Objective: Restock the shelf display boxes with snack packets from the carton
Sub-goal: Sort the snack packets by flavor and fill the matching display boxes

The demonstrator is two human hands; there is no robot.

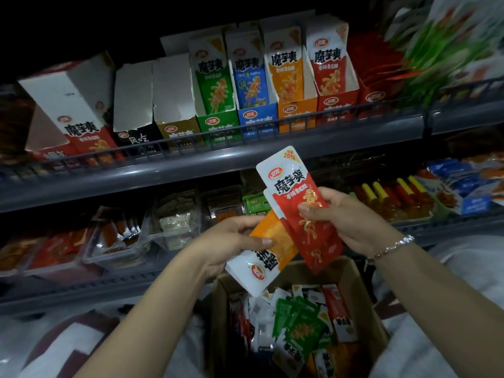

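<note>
While raised above the open carton (351,271), held in two bare hands: a red snack packet (302,211) and an orange snack packet (266,249).

Right hand (346,216) curled round the red packet near mid-length, thumb pressed on the printed front, fingers behind. Packet long axis near upright, leaning a little left at the top; white end up, red end down toward the carton. Readable on it: "20%" in the top corner, a round red logo, large black characters "魔芋爽".

Left hand (231,238) gripping the orange packet, thumb across its orange face, fingers underneath. Long axis slanted, white end down and to the left with a red oval logo, orange end up and to the right, tucked behind the red packet's left edge. Print on it upside down, hard to read.

Inside the carton: loose packets in green, red, white and orange, heaped without order.

On the upper shelf (191,165), behind a wire rail: display boxes in a row. Green display box (218,124), blue display box (256,115), orange display box (297,110) and red display box (336,103), each with upright packets marked "魔芋爽". Further left, a black box (136,137) lettered "风吃" and a tilted red box (81,132).

Silver bracelet (392,245) on the right wrist.
</note>
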